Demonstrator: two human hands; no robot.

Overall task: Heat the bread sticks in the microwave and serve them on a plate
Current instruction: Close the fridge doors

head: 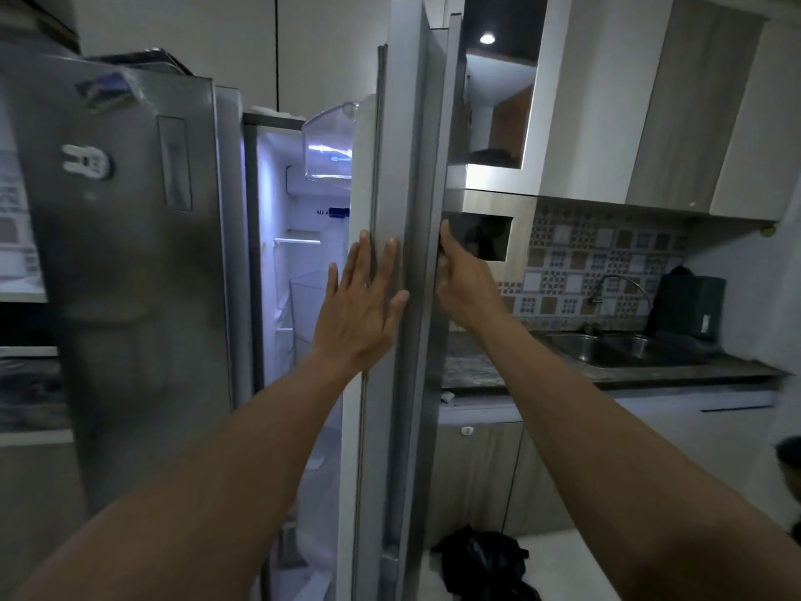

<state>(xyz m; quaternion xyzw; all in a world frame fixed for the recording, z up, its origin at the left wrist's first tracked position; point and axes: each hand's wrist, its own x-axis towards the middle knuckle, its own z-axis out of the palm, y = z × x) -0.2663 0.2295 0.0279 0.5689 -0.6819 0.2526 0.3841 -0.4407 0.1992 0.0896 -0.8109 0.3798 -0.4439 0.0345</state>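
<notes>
Head view: a half-open fridge door (403,167) stands edge-on, the left hand (359,305) flat on its inner edge with fingers straight and spread, the right hand (459,275) curled round its outer edge, the lit fridge interior (299,253) left of the door, and where the bread sticks are cannot be told.

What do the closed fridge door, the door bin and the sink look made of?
Closed fridge door: likely brushed stainless steel, grey with a dull streaky sheen. Door bin: clear plastic; the interior light shines through it. Sink: stainless steel, by its bright metallic reflections.
</notes>
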